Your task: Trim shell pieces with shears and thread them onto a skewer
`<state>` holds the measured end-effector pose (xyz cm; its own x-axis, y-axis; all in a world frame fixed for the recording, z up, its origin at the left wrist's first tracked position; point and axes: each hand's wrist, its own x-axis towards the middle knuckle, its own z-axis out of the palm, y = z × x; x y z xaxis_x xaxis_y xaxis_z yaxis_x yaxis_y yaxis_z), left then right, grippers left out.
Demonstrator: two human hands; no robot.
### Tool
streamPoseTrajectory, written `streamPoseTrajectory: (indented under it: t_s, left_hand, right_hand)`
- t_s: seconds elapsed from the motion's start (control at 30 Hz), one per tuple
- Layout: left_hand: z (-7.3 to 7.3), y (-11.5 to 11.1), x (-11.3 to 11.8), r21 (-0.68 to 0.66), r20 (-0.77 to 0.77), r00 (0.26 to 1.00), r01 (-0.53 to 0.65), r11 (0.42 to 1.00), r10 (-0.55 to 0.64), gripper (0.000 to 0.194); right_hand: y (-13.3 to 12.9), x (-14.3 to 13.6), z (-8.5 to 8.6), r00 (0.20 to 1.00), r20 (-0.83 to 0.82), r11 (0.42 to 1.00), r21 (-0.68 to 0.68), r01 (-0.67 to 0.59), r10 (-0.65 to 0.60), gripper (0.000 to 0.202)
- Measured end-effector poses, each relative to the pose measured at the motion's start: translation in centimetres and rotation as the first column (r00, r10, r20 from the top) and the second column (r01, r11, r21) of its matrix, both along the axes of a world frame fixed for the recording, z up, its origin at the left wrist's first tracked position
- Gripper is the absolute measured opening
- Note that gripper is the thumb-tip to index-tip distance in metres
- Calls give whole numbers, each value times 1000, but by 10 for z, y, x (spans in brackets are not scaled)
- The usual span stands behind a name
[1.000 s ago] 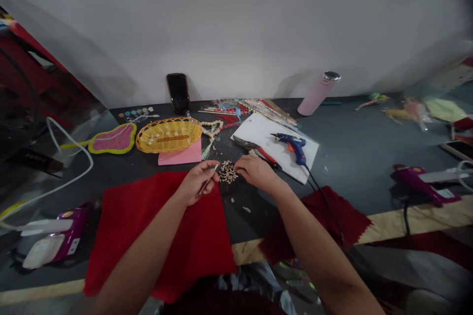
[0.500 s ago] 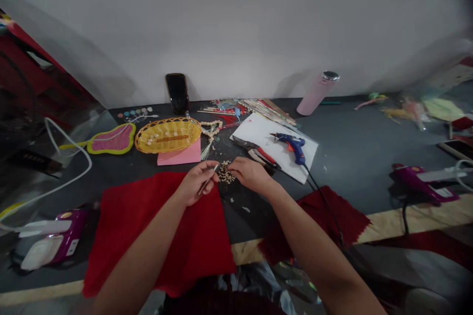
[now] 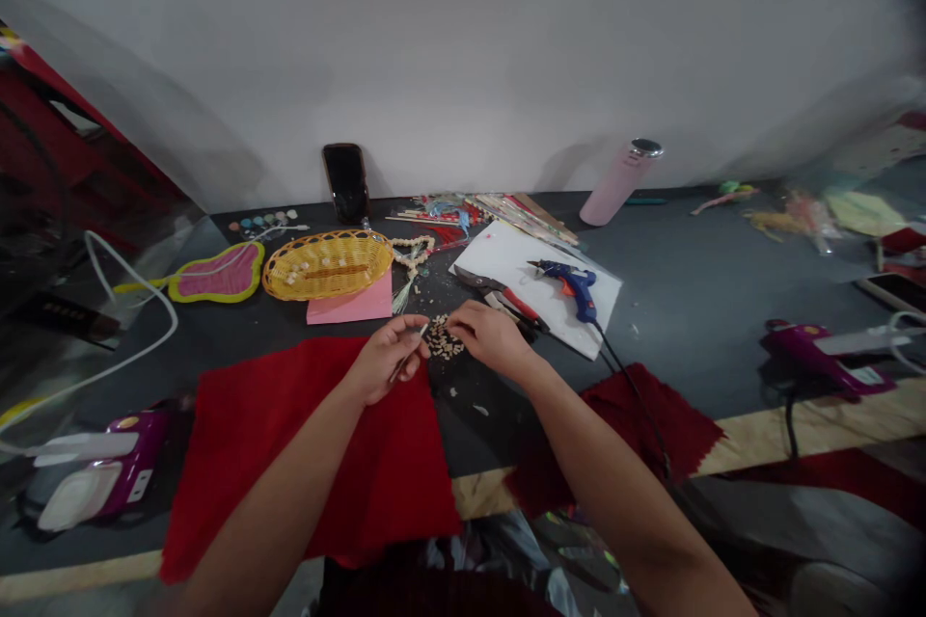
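My left hand (image 3: 389,360) is closed around a thin stick (image 3: 405,359) with a pale tip, held slanting above the edge of a red cloth (image 3: 318,463). Just right of it lies a pile of small beige pieces (image 3: 443,339) on the dark tabletop. At the pile's right side my right hand (image 3: 490,335) has its thumb and fingers pinched together; whatever is between the fingertips is too small to make out. Behind the hands, a yellow woven basket (image 3: 329,286) with a few small pale bits stands partly over a pink pad (image 3: 354,308).
A blue glue gun (image 3: 571,284) and red-handled pliers (image 3: 506,294) rest on a white board (image 3: 499,246). A pink bottle (image 3: 620,185) and a phone (image 3: 347,181) stand by the wall. Purple devices sit at left (image 3: 130,458) and right (image 3: 825,357). A dark red cloth (image 3: 651,415) hangs over the front edge.
My right hand has shifted slightly up and left at the pile's edge, its fingers still pinched. My left hand stays almost in place with the stick.
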<state>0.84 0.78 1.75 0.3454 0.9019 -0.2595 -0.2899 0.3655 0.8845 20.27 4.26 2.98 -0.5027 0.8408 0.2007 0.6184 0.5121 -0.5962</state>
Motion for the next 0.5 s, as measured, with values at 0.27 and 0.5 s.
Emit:
streamPoseTrajectory:
  t_s: [0.27, 0.5]
  left_hand:
    - [4, -1, 2, 0, -23, 1000, 13, 1000, -13, 27]
    - [5, -1, 2, -23, 7, 1000, 20, 1000, -20, 25]
  right_hand:
    - [-7, -17, -5, 942, -335, 997, -77, -32, 4, 11]
    - [-8, -20, -7, 925, -380, 997, -67, -43, 15, 12]
